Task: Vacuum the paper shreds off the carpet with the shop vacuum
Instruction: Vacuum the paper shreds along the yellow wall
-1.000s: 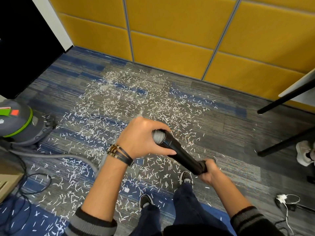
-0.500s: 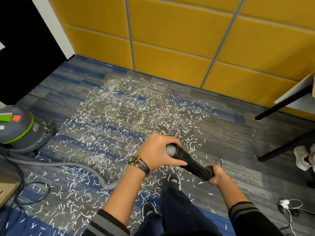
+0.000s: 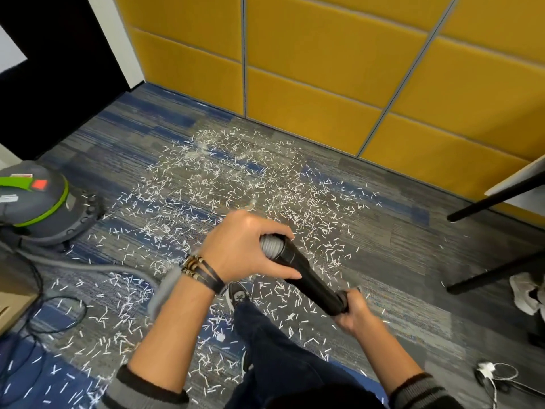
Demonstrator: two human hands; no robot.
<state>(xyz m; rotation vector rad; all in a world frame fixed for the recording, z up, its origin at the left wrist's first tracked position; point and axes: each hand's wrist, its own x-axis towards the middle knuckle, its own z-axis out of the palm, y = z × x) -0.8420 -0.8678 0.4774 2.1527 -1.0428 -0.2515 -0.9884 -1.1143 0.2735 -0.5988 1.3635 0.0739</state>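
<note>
L: left hand (image 3: 244,249) fingers curled round hose cuff (image 3: 269,246) | R: right hand (image 3: 354,312) gripped black wand (image 3: 312,280) end | paper shreds (image 3: 236,187) lay on carpet (image 3: 398,252), 12 o'clock | shop vacuum (image 3: 38,202) at 9 o'clock | risk: twisting might pull wand off cuff.

Carpet (image 3: 383,246) is rough, striped weave, littered with thin white paper shreds (image 3: 206,187). Vacuum tube (image 3: 306,276) looks smooth, semi-glossy black plastic; wall panels (image 3: 309,69) are matt yellow fabric.

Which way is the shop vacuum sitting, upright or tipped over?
Upright: the shop vacuum sits on its base on the carpet, with its green-banded top facing up.
</note>
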